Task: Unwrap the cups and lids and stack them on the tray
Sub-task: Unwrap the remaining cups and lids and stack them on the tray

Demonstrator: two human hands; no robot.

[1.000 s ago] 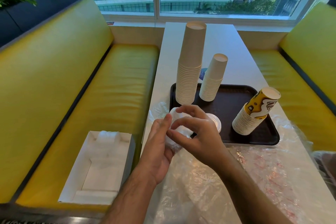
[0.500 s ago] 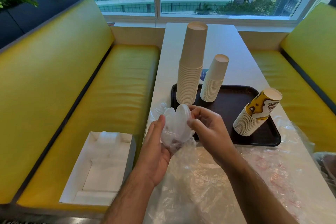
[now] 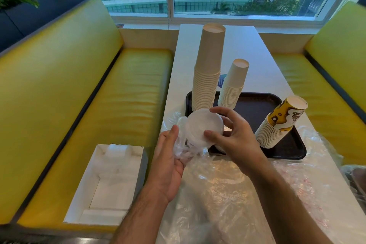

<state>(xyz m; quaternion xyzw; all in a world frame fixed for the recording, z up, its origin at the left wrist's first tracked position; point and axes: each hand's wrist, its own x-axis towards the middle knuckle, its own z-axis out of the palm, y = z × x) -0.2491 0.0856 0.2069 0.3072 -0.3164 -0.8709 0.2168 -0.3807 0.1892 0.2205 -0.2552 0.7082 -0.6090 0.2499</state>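
the lids (image 3: 204, 128) are a small white stack held up in the air, just in front of the near left corner of the dark tray (image 3: 257, 105). the right hand (image 3: 235, 136) holds the stack, with the thumb on the near edge and the fingers curled over the far edge. the left hand (image 3: 168, 156) is under and beside the stack, palm up, with the thumb sticking up. clear plastic wrap (image 3: 184, 146) is bunched between its palm and the lids, and its fingers are hidden behind the wrap, so how they bend cannot be told.

on the tray stand a tall stack of plain cups (image 3: 208, 69) and a shorter stack of plain cups (image 3: 233, 83), both upside down. a stack of yellow printed cups (image 3: 281, 123) leans at the right side of the tray.

more clear plastic sheet (image 3: 227, 194) lies spread on the white table (image 3: 247, 45) near the person. a white open box (image 3: 107, 184) sits on the yellow bench seat (image 3: 118, 95) to the left.
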